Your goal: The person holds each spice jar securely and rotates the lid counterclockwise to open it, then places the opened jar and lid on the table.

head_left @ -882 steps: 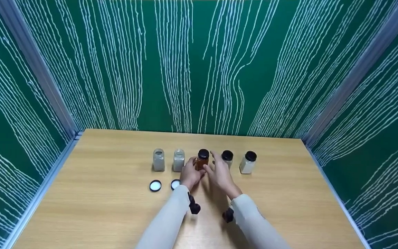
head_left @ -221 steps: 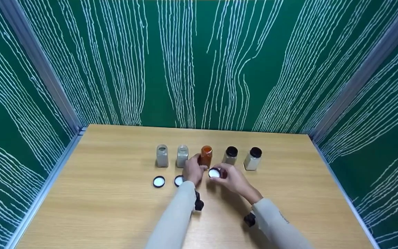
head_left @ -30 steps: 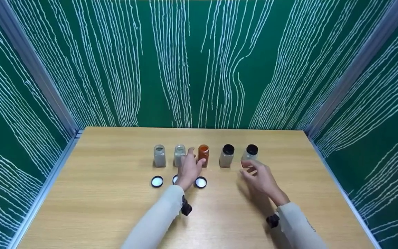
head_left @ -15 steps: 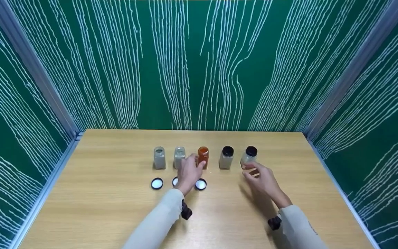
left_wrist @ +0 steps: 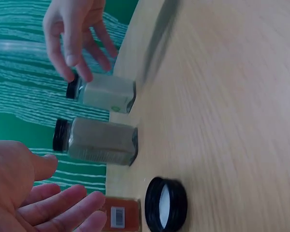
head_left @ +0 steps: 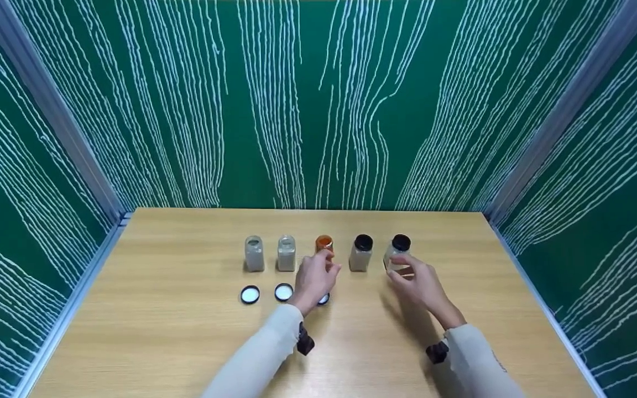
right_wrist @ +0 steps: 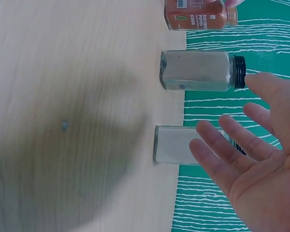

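Observation:
Five glass spice jars would be several in a row; the red pepper jar (head_left: pixel 324 241) stands in the middle with its mouth uncovered. My left hand (head_left: pixel 314 279) is in front of it, hiding its lower part; the left wrist view has these fingers extended beside the jar, gripping nothing. A black-capped jar (head_left: pixel 361 255) of greyish contents stands to the right. At the row's right end is another black-capped jar (head_left: pixel 398 251) with pale contents. My right hand (head_left: pixel 422 284) hovers just before it, fingers loosely bent and holding nothing. A black lid (head_left: pixel 324 299), white lining up, lies partly behind my left hand.
Two uncapped jars with grey contents, the leftmost jar (head_left: pixel 254 255) and its neighbour jar (head_left: pixel 286 255), stand at left. Before them lie a left lid (head_left: pixel 250 294) and a second lid (head_left: pixel 283 292). A green, white-streaked wall (head_left: pixel 351 138) borders the wooden table (head_left: pixel 158 331).
The red jar was capped at first; my right hand later held its lid, which now lies on the table. Lately my left hand has shifted right, before the red jar. The right hand barely moved.

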Demonstrator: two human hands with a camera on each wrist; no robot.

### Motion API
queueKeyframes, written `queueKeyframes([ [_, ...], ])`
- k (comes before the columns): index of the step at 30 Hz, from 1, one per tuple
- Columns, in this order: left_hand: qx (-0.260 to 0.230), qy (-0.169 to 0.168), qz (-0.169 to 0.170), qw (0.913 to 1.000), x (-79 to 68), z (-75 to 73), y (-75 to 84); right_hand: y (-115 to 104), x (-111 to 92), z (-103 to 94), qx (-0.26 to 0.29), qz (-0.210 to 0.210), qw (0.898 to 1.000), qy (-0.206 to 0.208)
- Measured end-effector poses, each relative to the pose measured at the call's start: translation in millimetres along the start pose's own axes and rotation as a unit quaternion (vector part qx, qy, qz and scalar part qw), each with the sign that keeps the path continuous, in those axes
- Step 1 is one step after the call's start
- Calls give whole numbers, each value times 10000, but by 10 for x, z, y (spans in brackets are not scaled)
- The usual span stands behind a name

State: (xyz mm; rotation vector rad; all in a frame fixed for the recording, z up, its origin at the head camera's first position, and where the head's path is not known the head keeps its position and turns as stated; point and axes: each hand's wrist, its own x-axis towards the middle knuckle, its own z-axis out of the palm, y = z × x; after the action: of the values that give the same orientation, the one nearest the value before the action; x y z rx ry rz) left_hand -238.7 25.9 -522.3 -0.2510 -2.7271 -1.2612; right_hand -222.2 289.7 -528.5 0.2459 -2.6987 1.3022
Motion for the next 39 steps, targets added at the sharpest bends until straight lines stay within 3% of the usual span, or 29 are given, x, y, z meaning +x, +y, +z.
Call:
queueKeyframes([
  [9,131,-94,79,9998,-2,202,76,-56,28,8,20,-33,10000,16],
  [17,210,-371,68,9991,47,371,137,-107,71,68,37,-47,10000,-7],
  [25,-164,-420,35,9990,111,511,189,-158,126,138,0,-18,9998,-187],
  [29,-403,-462,36,9981,141,563,197,-179,170,149,-125,-114,9998,-80],
  [34,-403,-505,-29,9979,180,606,152,-207,233,202,-176,-360,9992,19],
  [39,-473,-441,-18,9979,228,648,91,-230,271,263,-156,-278,9995,-9],
])
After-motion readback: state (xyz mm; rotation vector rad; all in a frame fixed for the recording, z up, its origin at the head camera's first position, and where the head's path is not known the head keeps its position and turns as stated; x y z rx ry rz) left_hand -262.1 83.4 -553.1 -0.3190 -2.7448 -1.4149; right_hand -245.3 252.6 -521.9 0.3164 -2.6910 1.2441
